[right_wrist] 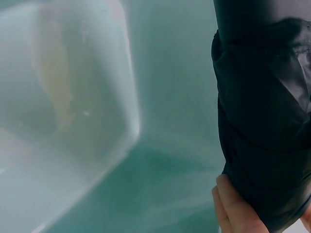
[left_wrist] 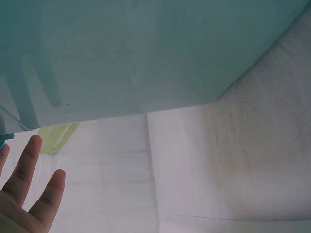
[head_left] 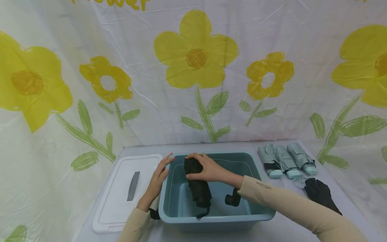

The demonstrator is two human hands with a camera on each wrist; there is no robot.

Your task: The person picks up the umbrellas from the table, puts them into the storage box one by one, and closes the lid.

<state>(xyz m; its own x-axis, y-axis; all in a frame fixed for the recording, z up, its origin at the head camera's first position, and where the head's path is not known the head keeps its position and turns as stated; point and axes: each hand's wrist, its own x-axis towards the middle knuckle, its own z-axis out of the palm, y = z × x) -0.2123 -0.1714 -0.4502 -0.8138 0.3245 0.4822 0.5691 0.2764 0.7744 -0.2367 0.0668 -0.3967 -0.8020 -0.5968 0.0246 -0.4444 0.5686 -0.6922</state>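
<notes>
Right in the lower middle of the head view, the right hand (head_left: 209, 170) has clamped onto a black, folded cylindrical fabric umbrella (head_left: 200, 193), thumb on one side, fingers curled round the other, up at its far end. The umbrella slants inside the outline of a blue-green rectangular plastic bin (head_left: 216, 219), its near end toward the bottom of the frame, with a short black cord strap (head_left: 204, 213) dangling off it. Is it touching the bin's floor? Can't tell from here.

Over to the left rim: here's the left hand (head_left: 157, 179), holding nothing, fingers straight and apart. Contact with the rim is hard to call. The left wrist view has those fingers spread at lower left, beneath the bin's wall.

Look at the right wrist view: dark fabric fills the right side, fingertips pressed to it at bottom right!

Beside the right cuff, a small black object (head_left: 232, 198), partly covered; what it is I can't say. Lower left, a white rectangular plastic lid (head_left: 116, 188) with a grey strip handle (head_left: 133, 186) lies on the white-covered table (head_left: 288, 222). Lower right, three pale mint folded umbrellas (head_left: 287, 159) lie side by side, a crumpled black fabric bundle (head_left: 321, 195) just below them.
</notes>
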